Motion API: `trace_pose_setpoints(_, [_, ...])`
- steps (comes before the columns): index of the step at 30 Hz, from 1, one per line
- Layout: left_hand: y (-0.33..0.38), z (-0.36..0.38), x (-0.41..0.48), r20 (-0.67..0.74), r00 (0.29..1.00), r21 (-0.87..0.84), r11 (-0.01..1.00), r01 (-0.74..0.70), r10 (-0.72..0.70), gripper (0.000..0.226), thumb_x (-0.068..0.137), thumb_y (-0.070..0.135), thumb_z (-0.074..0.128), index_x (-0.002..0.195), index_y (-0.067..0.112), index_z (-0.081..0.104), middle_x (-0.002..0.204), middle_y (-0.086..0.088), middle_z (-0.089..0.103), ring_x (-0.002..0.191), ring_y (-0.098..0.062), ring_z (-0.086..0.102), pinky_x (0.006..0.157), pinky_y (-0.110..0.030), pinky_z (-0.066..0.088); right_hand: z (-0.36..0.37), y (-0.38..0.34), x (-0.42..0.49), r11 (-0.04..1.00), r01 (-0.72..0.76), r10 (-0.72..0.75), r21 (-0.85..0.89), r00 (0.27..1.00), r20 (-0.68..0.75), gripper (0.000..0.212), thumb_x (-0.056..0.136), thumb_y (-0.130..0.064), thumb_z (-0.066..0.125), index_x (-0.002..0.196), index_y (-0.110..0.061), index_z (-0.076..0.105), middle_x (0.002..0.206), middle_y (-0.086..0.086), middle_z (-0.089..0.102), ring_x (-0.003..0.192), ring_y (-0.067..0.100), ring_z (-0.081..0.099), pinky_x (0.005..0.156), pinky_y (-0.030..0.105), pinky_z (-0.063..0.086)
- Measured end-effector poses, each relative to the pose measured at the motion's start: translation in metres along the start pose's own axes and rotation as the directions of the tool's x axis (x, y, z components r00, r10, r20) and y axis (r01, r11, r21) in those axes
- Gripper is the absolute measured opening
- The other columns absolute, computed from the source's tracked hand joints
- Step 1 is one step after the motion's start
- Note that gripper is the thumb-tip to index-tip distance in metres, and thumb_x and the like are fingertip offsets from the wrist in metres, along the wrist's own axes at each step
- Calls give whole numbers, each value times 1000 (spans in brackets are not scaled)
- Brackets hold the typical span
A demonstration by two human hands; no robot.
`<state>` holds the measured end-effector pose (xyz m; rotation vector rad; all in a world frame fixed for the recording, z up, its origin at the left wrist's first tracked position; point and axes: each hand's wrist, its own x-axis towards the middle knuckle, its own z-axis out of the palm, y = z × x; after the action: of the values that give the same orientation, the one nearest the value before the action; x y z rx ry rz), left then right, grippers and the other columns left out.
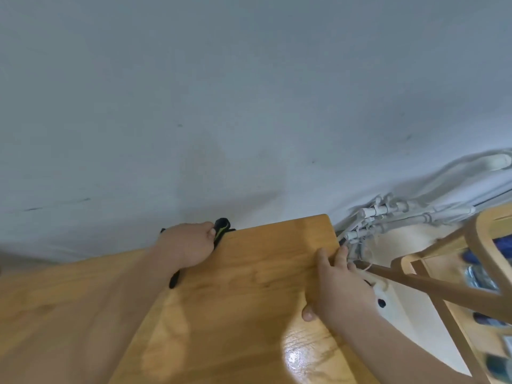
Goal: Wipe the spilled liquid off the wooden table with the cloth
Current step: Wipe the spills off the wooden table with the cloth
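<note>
The wooden table (249, 286) fills the lower middle of the head view. My left hand (185, 245) is at the table's far edge, next to the wall, and grips a black cloth (221, 227) with a yellow-green stripe. A black end of it pokes out under my wrist. My right hand (338, 286) lies on the table's right edge, thumb on the top and fingers stretched along the rim. A shiny, wet-looking patch (293, 356) glints on the wood near the front, below my right forearm.
A white wall stands right behind the table. To the right, a bundle of white cables and plugs (371, 223) hangs beside the table's corner, above a white power strip (383, 297). A wooden chair frame (471, 275) stands close at the right.
</note>
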<state>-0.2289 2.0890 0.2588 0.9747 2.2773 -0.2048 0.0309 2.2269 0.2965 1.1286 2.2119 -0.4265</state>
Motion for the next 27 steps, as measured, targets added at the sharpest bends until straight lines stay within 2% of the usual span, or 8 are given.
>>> trace_pose_setpoints(6, [145,19,34,-147,955,-64,960,-271,260,46,109,42,18,150,31,36,140,-3,55,125,-30,50,103,-50,43,12,6,10,999,36,-35,30,999,-17,133,70,-49,90,160,-17,-3,167,24,-15,154,40,15,97,41,53])
trace_pose_setpoints(12, [218,14,60,-118,913,0,920,-392,389,39,110,38,24,147,36,36,134,-1,53,120,-29,50,98,-52,46,20,13,12,991,78,-73,105,996,-45,131,78,-42,87,161,-17,-12,167,21,-20,156,41,6,107,47,47])
trace_pose_setpoints(14, [224,14,62,-96,903,34,908,-418,419,39,110,37,26,147,37,39,137,1,52,123,-28,49,100,-51,45,21,18,10,984,105,-97,144,993,-65,129,77,-43,87,162,-17,-6,169,19,-13,155,40,13,104,47,49])
trace_pose_setpoints(16, [228,13,59,-76,891,141,890,-435,447,41,110,35,27,148,34,42,145,1,49,127,-29,48,106,-50,41,17,34,8,961,147,-129,236,987,-93,113,75,-47,86,159,-18,16,166,13,17,145,35,37,95,47,54])
trace_pose_setpoints(18, [236,14,49,-40,866,312,830,-462,498,42,108,33,29,146,32,46,150,2,47,135,-29,43,115,-53,31,9,65,4,838,168,-101,519,983,-155,75,83,-43,78,145,-22,42,139,3,55,118,28,60,89,45,57])
trace_pose_setpoints(20, [250,21,27,38,838,464,733,-497,545,38,105,31,34,138,30,53,146,4,50,141,-25,35,124,-58,13,4,102,-4,681,116,51,723,977,-205,41,95,-31,62,136,-23,57,121,0,67,98,18,64,86,38,55])
trace_pose_setpoints(23, [277,56,-31,187,782,504,625,-596,595,31,100,30,40,123,28,61,127,2,58,133,-25,42,125,-57,-2,20,145,-26,559,37,260,828,941,-217,34,103,-20,44,133,-26,60,115,-1,67,89,14,62,78,34,53])
trace_pose_setpoints(27, [292,107,-114,340,647,469,474,-745,682,39,102,35,39,135,27,57,140,-1,53,140,-25,36,126,-55,-3,70,153,-68,204,-84,118,975,991,61,28,108,-23,40,121,-23,65,114,4,69,100,11,65,80,20,55])
